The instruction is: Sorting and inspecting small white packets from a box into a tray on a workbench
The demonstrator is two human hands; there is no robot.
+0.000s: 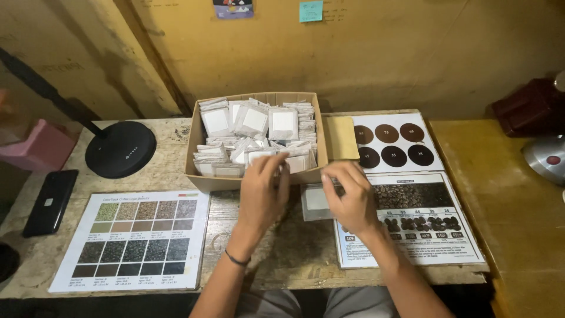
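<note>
One view only, from a camera on the person's head. It looks steeply down and forward over the table (294,259) toward the wall (382,53) behind, close enough that both forearms run in from the bottom edge.

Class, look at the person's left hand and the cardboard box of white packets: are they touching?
Touching. The head view shows the left hand lying over the front wall of the cardboard box, fingertips curled over its rim among the white packets.

Wooden table (288,253), cardboard box (203,176), charts (135,241), phone (50,201)
</note>
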